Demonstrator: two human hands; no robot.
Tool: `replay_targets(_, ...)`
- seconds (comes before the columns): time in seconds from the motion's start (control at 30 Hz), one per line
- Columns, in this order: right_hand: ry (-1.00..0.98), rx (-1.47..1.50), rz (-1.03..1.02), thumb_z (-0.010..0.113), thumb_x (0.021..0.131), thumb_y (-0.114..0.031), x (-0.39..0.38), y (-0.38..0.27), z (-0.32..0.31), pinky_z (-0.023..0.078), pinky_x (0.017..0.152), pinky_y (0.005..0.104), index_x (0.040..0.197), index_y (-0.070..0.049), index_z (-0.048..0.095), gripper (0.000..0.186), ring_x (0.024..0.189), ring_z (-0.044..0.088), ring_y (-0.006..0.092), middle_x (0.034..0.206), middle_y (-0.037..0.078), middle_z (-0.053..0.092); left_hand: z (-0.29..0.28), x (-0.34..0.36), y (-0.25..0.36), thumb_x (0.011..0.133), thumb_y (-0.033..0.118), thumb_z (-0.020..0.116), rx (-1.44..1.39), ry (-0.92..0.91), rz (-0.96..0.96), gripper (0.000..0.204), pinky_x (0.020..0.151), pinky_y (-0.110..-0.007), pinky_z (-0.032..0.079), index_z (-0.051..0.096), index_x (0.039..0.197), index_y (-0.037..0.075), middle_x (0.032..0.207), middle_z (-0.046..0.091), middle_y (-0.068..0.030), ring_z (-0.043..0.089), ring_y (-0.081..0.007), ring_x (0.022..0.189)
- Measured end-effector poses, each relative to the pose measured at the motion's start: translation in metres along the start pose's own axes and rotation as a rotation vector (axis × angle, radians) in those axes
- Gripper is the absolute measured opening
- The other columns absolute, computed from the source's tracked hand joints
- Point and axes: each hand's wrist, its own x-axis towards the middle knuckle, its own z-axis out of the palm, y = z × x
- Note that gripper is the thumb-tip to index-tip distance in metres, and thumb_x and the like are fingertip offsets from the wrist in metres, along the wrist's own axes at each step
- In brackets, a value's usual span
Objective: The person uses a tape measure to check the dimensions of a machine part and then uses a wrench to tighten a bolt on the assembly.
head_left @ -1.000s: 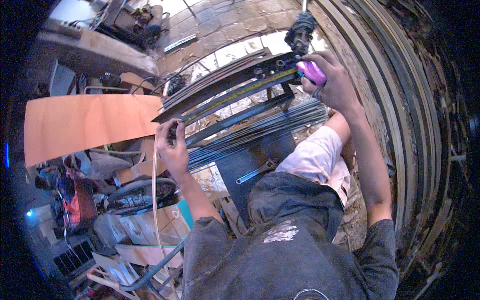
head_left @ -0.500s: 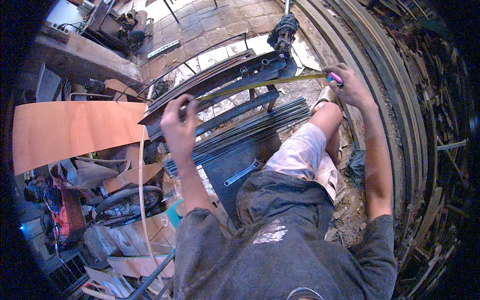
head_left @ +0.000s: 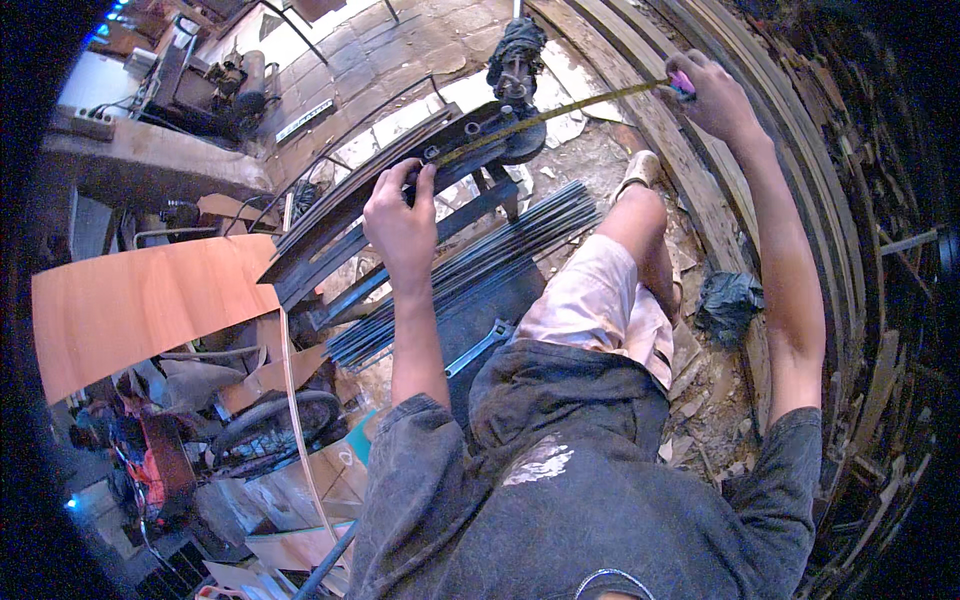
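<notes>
A yellow tape measure blade (head_left: 575, 110) is stretched out between my two hands, rising toward the right. My left hand (head_left: 402, 222) pinches its free end between thumb and fingers, just over the dark steel frame (head_left: 345, 205). Farther out to the right, my right hand (head_left: 722, 105) is closed around the pink tape measure case (head_left: 683, 84). Under the blade stands a machine head wrapped in black (head_left: 516, 62), at the far end of the steel frame. A bundle of thin steel bars (head_left: 465, 285) lies nearer to me, below the frame.
An adjustable wrench (head_left: 478, 350) rests on a dark surface near my lap. Long beams (head_left: 800, 200) run along the right side. An orange-brown sheet (head_left: 155, 305) juts out at the left, above a wheel (head_left: 275, 425). A black plastic bag (head_left: 728, 308) lies beside my leg.
Both hands have reached farther out, the left one also shifting right along the frame. The tape blade slopes more steeply up to the right. The whole view has also shifted.
</notes>
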Motion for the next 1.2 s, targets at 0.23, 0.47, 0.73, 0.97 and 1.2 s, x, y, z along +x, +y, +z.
replay_targets(0.23,-0.135,0.029,0.042,0.06,0.086,-0.049,0.03,0.001,0.018,0.051,0.081,0.0458,0.113,-0.011,0.057,0.047,0.099,0.06,0.037,0.111,0.014,0.059,0.011,0.0,0.008,0.082,0.021,0.072,0.011,0.007,-0.048,0.024,0.07,-0.035,0.049,0.067,0.093,0.0,0.085,0.067,-0.0144,0.065,-0.0251,0.075)
replay_targets(0.47,-0.148,0.093,0.011,0.066,0.083,-0.042,0.044,0.01,0.039,0.051,0.081,0.0448,0.11,-0.012,0.06,0.041,0.098,0.061,0.0356,0.108,0.013,0.061,0.016,0.001,-0.001,0.082,0.02,0.072,0.05,-0.034,-0.017,0.024,0.067,-0.033,0.048,0.064,0.087,-0.003,0.075,0.067,-0.0133,0.063,-0.0194,0.068)
replay_targets(0.73,-0.225,0.121,0.069,0.063,0.081,-0.053,0.048,0.003,0.023,0.051,0.074,0.0472,0.1,-0.011,0.062,0.045,0.083,0.063,0.0384,0.092,0.018,0.064,0.014,0.001,0.004,0.083,0.019,0.071,0.004,-0.098,-0.074,0.023,0.056,-0.033,0.044,0.063,0.082,-0.002,0.065,0.062,-0.014,0.058,-0.0217,0.057)
replay_targets(0.97,0.086,0.04,0.005,0.068,0.083,-0.031,0.042,0.001,0.032,0.051,0.082,0.0444,0.112,-0.012,0.06,0.036,0.1,0.06,0.0346,0.113,0.012,0.06,0.002,0.011,0.014,0.083,0.023,0.07,0.126,-0.234,-0.149,0.026,0.066,-0.037,0.048,0.063,0.088,-0.002,0.074,0.066,-0.0167,0.065,-0.0247,0.068)
replay_targets(1.2,-0.226,0.407,0.083,0.072,0.079,-0.041,-0.023,-0.01,0.02,0.052,0.077,0.0393,0.11,-0.009,0.061,0.045,0.091,0.065,0.0308,0.097,0.016,0.066,-0.031,0.002,0.012,0.08,0.019,0.069,-0.288,-0.113,-0.021,0.021,0.058,-0.029,0.043,0.061,0.081,-0.001,0.071,0.059,-0.0074,0.053,-0.0147,0.061)
